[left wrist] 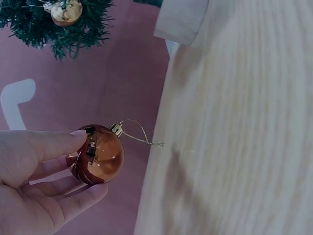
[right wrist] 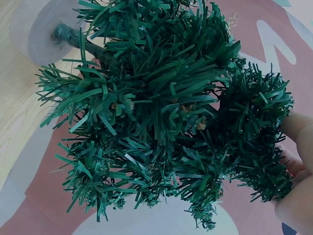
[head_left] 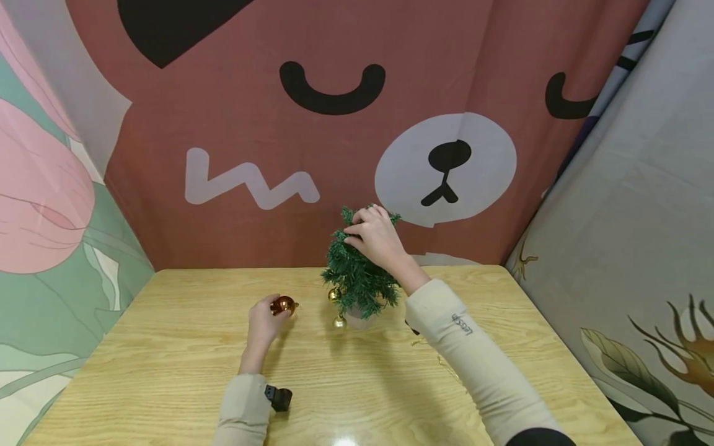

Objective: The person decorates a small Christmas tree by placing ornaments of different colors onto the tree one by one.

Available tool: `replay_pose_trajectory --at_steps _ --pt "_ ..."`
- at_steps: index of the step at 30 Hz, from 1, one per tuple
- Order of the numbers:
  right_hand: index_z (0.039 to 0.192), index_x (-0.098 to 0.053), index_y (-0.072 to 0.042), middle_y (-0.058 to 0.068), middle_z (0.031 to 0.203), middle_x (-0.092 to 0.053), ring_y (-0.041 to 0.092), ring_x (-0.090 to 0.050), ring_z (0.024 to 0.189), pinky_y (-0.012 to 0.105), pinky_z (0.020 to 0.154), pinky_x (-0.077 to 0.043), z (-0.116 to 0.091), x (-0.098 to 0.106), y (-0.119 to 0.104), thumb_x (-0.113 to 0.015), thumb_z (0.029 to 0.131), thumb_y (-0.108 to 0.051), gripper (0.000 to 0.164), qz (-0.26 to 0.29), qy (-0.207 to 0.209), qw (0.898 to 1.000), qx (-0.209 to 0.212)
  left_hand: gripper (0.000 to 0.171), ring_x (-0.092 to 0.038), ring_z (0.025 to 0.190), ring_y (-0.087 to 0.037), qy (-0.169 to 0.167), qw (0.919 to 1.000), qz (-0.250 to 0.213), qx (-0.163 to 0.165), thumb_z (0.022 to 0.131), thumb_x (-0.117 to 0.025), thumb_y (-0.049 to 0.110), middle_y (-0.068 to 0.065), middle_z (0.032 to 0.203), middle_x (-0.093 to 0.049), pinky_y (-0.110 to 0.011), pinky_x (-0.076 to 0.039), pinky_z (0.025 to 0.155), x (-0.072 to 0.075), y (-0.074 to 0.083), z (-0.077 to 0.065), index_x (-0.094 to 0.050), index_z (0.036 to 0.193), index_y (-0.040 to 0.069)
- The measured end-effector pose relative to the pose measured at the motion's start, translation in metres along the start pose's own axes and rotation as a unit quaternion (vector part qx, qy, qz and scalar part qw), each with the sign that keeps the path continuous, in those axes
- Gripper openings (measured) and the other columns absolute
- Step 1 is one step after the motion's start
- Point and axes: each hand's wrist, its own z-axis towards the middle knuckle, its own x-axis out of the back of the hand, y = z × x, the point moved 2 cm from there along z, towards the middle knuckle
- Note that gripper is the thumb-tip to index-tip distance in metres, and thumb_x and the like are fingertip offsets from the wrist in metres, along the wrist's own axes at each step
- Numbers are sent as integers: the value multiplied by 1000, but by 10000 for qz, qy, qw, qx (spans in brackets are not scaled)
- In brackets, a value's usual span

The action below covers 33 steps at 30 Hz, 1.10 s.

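My left hand (head_left: 266, 322) pinches a shiny copper-coloured Christmas bauble (left wrist: 100, 155) between thumb and fingers, left of the tree and above the table. A thin gold loop (left wrist: 142, 132) sticks out from the bauble's cap. The small green artificial Christmas tree (head_left: 359, 272) stands upright in a pale pot (head_left: 359, 319). At its top, my right hand (head_left: 379, 238) grips the branches with curled fingers; needles partly hide the fingertips in the right wrist view. Two gold baubles hang low on the tree's left side, an upper one (head_left: 334, 295) and a lower one (head_left: 339, 321).
The light wooden table (head_left: 167, 347) meets a brown cloth (head_left: 240, 235) with a printed bear face behind the tree. Patterned cloths hang at both sides. Gold strings (head_left: 446, 367) lie on the table beside the right forearm, partly hidden by the sleeve (head_left: 474, 347).
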Motion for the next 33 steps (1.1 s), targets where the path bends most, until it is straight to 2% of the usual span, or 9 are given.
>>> replay_pose_trajectory --at_steps 7,21,26,33 --pt "98 -71 -12 5 96 -58 21 -51 92 44 101 -22 -1 1 -1 -66 82 -23 21 13 17 10000 9 44 -52 98 -41 81 9999 -42 -103 79 -66 1 -31 112 -52 -42 -49 74 3 9 -2 -51 118 -11" --pt "99 -71 -12 5 97 -57 21 -51 93 44 102 -22 -1 0 -1 -66 81 -23 21 -17 3 10000 52 46 -53 98 -40 240 9982 -431 -349 78 -67 1 -30 112 -52 -39 -49 74 15 33 -4 -50 119 -10" --pt "99 -71 -12 5 97 -57 22 -51 92 44 102 -21 -1 0 -1 -66 82 -23 21 -4 -12 10000 64 46 -53 100 -39 367 9963 -567 -533 77 -67 0 -30 112 -52 -39 -48 77 20 43 -3 -50 118 -11" --pt "99 -71 -12 5 98 -57 22 -50 93 44 102 -21 -1 -1 0 -65 82 -24 22 -5 1 10000 87 45 -54 99 -38 528 9941 -499 -802 77 -68 0 -29 111 -53 -39 -49 76 31 57 -4 -51 118 -11"
